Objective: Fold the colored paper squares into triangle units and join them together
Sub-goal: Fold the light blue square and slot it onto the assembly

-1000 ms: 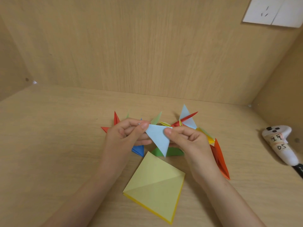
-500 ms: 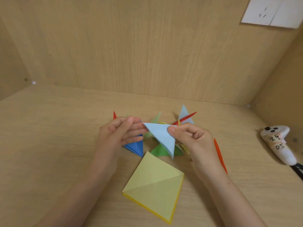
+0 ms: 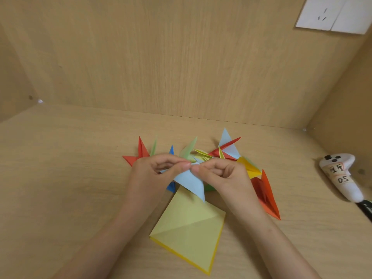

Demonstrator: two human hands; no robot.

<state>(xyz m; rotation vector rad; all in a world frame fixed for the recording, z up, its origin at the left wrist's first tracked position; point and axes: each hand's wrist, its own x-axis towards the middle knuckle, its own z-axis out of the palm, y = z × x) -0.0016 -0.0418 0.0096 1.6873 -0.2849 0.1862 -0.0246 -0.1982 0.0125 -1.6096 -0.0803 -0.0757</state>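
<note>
Holds a light blue triangle unit [image 3: 190, 183] just above the wooden tabletop [image 3: 60, 178], its long tip pointing down toward the near edge. Pinches its upper left part with the left hand [image 3: 153, 176], thumb and forefinger curled onto the paper. Pinches the upper right part with the right hand [image 3: 223, 176], fingers curled the same way, the two thumb tips almost touching. Overlaps, with that tip, the far corner of a yellow paper square [image 3: 189, 228] lying flat with a diagonal crease. Behind and beside the hands, on the table: a cluster of folded units [image 3: 202, 153], with a red unit [image 3: 142, 151] at left and an orange unit [image 3: 268, 193] at right. Far right, well apart: a white controller [image 3: 340, 176] with a handwritten label.
</note>
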